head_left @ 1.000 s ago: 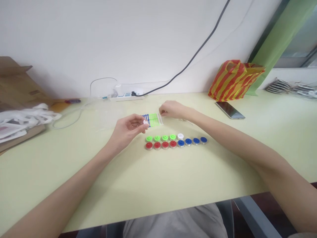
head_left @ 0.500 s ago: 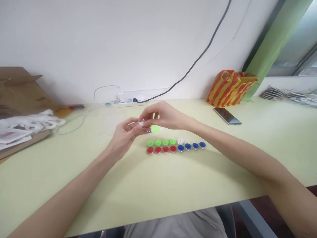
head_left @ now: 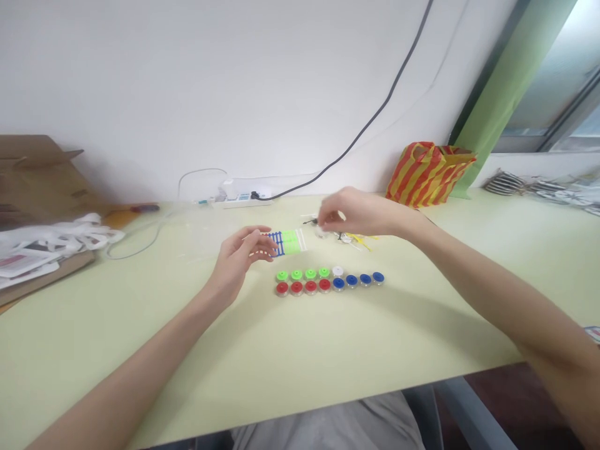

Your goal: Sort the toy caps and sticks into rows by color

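My left hand [head_left: 241, 256] is raised over the table with its fingers apart and nothing visible between them. Beside its fingertips lies a flat set of blue and bright green plastic parts [head_left: 287, 242], partly covered by the hand. My right hand [head_left: 354, 212] has its fingers curled down together over a small clear-white round piece [head_left: 321, 232]; blur hides its exact grip. Small round pieces stand in two rows nearer me: several green ones [head_left: 310, 274] and a white one [head_left: 338, 271] behind, several red ones [head_left: 310, 287] and blue ones [head_left: 351, 280] in front.
Loose yellow [head_left: 360, 241] and black [head_left: 309, 221] bits lie by my right hand. A power strip [head_left: 241, 200] with cables sits at the wall. Back right is a striped bag [head_left: 429, 175]; at left, a cardboard box [head_left: 42, 178] and white bags [head_left: 60, 240].
My hands have parted. The right one moved right, away from the left, which no longer shows the small white piece. The view shifted slightly, and my right arm now covers the phone.
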Demonstrator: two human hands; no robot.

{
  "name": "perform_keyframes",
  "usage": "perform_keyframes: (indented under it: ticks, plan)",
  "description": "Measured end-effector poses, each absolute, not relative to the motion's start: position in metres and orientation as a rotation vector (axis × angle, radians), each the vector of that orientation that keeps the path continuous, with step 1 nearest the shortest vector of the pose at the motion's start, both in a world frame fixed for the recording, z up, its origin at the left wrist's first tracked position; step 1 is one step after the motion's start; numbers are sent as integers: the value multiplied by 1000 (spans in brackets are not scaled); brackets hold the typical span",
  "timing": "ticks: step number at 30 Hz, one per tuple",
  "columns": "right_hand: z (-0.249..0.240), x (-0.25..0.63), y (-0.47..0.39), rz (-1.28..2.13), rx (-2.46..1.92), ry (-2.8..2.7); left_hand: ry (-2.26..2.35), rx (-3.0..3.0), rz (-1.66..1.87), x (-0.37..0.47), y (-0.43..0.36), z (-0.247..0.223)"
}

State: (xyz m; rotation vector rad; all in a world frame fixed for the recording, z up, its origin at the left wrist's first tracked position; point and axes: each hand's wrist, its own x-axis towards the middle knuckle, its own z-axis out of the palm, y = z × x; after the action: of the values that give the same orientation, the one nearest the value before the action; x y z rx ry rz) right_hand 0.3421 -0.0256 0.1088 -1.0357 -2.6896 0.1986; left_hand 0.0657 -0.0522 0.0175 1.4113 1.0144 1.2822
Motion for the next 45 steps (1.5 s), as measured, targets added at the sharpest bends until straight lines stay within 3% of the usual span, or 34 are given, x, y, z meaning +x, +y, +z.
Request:
perform_keyframes:
  ticks: [6, 16, 45]
  plan:
    - [77, 391, -28, 422, -1388, -2823, 1063, 1368, 1320, 65, -50, 18]
    - [49, 385, -28, 461, -1340, -2891, 1067, 1417, 1273, 63, -49, 14]
    - [50, 382, -34, 503, -1388, -2935, 1097, 1431, 1248, 65, -49, 14]
